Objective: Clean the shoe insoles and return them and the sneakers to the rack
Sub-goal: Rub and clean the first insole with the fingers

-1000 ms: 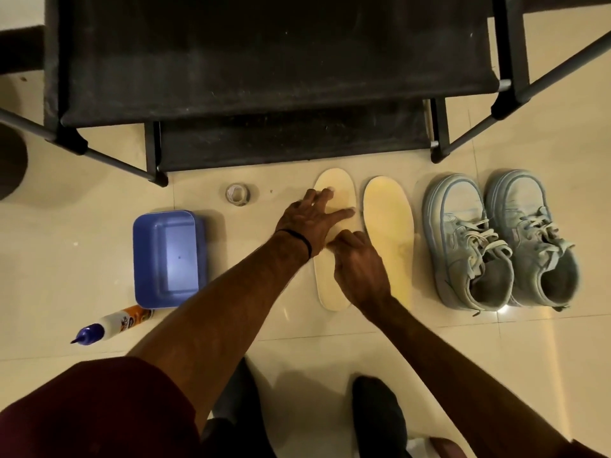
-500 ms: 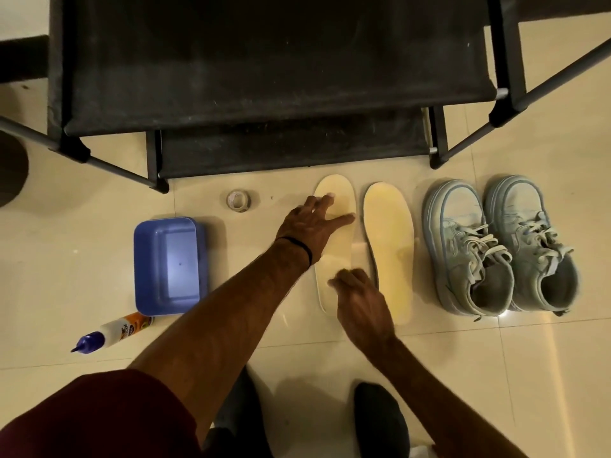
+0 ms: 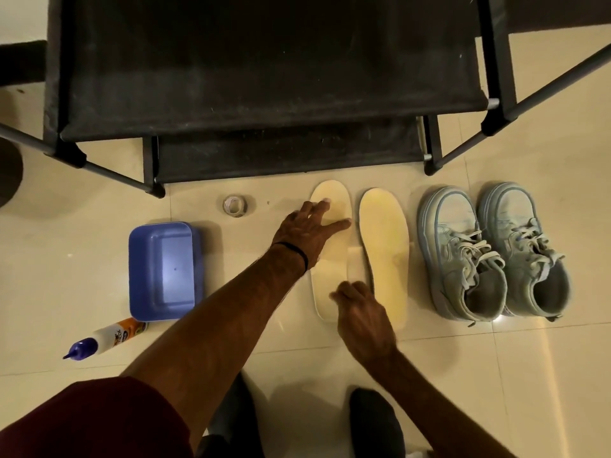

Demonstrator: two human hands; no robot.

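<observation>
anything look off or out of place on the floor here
The bottle lies tipped on its side by the blue tub, though nothing has spilled. A pale strip pokes out between the two insoles; I cannot tell what it is.

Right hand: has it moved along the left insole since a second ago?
Yes. The right hand has slid from mid-insole toward the heel of the left insole, away from the rack.

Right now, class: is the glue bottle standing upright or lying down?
Lying down: the glue bottle rests on its side on the floor, blue cap pointing left.
</observation>
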